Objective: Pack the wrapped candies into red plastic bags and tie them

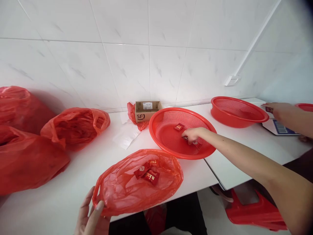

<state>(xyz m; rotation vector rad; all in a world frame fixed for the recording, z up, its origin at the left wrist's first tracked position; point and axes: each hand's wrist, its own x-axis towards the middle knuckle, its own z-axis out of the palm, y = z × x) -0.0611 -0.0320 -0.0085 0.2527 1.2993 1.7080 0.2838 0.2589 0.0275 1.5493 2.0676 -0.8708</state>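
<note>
My left hand [91, 217] pinches the left rim of a red plastic bag [122, 202] lying wide open at the table's front edge. Inside the bag are several small red wrapped candies [149, 175] with gold and white print. My right hand [192, 133] reaches down into a red plastic colander [160, 143] just behind the bag, its fingers closed on a small wrapped candy [186, 138]. Another red candy [179, 126] lies apart on the colander's floor, and one more [196, 143] shows below the hand, partly hidden by it.
Filled-out red bags [29, 160] and an opened red bag [75, 127] stand at left. Against the wall is a cardboard box [144, 115], near white paper [126, 135]. At right are a second colander [227, 117], a scale [281, 127], another person's arm [290, 114] and a red stool [254, 213].
</note>
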